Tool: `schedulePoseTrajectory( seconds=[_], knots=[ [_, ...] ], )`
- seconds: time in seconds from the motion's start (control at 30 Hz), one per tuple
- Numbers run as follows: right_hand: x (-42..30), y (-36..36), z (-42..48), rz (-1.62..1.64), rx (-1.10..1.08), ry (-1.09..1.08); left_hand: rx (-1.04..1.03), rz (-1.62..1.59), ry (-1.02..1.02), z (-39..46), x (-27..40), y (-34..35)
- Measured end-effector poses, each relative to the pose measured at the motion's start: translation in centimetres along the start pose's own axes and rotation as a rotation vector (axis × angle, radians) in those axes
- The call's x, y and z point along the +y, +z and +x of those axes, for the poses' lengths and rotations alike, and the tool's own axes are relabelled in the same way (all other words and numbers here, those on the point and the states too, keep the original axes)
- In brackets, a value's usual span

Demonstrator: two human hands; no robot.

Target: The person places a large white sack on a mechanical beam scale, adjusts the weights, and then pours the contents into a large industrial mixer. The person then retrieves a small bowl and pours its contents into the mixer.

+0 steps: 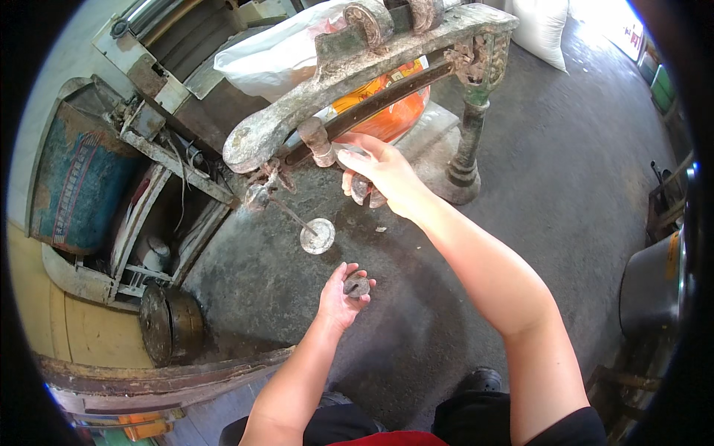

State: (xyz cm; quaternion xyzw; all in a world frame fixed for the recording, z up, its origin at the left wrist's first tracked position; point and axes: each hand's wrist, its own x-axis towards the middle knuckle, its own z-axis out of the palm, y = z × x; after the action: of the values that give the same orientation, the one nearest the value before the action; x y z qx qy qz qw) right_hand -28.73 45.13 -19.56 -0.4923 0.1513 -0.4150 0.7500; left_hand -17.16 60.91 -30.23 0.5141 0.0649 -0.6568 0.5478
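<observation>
A small round slotted metal weight (357, 286) rests in the cupped fingers of my left hand (336, 301). My right hand (386, 177) is raised to the dark graduated beam (390, 100) of an old platform scale. Its thumb and forefinger are beside the sliding poise (316, 139), possibly touching it. Lower in the same hand, the other fingers hold slotted weights (360, 188), partly hidden. The scale's worn, flaking iron head (290, 117) arches over the beam. From the beam's left end hangs a rod with a round weight-hanger plate (317, 236), which carries no weights.
A white and orange printed sack (385, 108) stands behind the beam on the scale. The scale's post (469, 134) rises at right. A blue rusty machine (78, 173) and a round metal tin (170, 323) are at left. A large metal pot (650, 284) stands at far right.
</observation>
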Motion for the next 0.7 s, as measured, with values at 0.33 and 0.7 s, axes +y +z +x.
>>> schedulePoseTrajectory(
  seconds=[0.33, 0.7],
  knots=[
    [0.4, -0.7, -0.1, -0.058, 0.018, 0.060, 0.000, 0.014, 0.000, -0.1, -0.2, -0.1],
    [0.2, 0.0, 0.2, 0.021, -0.007, 0.003, 0.007, 0.041, -0.002, -0.3, -0.1, 0.1]
  ],
)
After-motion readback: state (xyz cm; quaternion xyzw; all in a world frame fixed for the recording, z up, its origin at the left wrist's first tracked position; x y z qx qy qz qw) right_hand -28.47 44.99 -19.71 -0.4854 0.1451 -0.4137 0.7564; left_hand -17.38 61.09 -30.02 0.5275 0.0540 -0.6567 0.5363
